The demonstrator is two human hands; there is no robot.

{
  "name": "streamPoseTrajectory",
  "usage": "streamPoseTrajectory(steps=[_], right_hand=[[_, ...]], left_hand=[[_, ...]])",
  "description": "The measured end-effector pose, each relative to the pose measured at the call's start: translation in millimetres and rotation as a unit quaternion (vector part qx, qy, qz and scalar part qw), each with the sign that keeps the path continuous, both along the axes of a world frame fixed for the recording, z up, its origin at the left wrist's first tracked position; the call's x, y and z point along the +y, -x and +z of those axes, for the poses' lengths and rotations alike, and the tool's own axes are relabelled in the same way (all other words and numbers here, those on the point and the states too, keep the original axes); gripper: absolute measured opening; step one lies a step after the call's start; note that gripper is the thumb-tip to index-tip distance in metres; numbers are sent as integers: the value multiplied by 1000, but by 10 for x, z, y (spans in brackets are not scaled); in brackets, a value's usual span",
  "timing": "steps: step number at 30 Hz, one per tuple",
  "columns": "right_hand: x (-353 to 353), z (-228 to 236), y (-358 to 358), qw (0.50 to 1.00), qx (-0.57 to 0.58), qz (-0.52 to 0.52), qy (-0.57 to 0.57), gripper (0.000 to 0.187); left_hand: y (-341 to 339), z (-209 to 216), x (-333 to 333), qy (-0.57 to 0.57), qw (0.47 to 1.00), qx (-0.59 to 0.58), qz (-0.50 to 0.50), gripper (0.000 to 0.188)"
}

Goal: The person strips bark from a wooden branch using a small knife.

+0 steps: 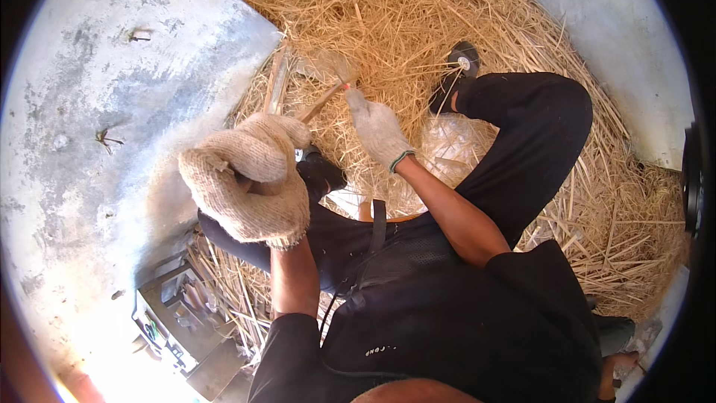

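My left hand (250,179), in a cream knitted work glove, is raised high with its fingers curled closed. A flat light-brown strip (322,103), like split bamboo or wood, runs from beside its fingers toward my right hand. My right hand (380,130), in a matching glove with a green-edged cuff, reaches forward over the straw with its fingers pressed together at the strip's far end. A small red-orange spot shows at those fingertips; what it belongs to is too small to tell. The left glove hides part of the strip.
Loose dry straw (388,7) covers the floor ahead and to the right. A worn whitish-blue wall (149,52) stands at the left, another pale wall (611,37) at the right. An open grey box (179,313) with small items sits low left. My bent legs (537,119) flank the work.
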State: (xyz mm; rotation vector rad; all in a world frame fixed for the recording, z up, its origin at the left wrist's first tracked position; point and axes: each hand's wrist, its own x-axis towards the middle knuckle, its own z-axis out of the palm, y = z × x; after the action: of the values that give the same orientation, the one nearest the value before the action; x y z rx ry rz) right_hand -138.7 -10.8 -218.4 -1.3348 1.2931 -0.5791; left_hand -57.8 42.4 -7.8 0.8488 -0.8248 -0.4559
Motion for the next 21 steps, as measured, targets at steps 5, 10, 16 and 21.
streamPoseTrajectory(steps=[5, 10, 16, 21], right_hand=[[127, 333, -2, 997, -46, 21, 60, 91], [-167, -400, 157, 988, 149, 21, -23, 89], [77, 180, 55, 994, -108, -20, 10, 78], [190, 115, 32, 992, -59, 13, 108, 77]], left_hand=[[-126, 9, 24, -25, 1000, -4, 6, 54], [-212, -49, 26, 24, 982, -55, -181, 57], [-301, -104, -23, 61, 948, -126, -287, 55], [-416, -83, 43, 38, 945, -125, -301, 60]])
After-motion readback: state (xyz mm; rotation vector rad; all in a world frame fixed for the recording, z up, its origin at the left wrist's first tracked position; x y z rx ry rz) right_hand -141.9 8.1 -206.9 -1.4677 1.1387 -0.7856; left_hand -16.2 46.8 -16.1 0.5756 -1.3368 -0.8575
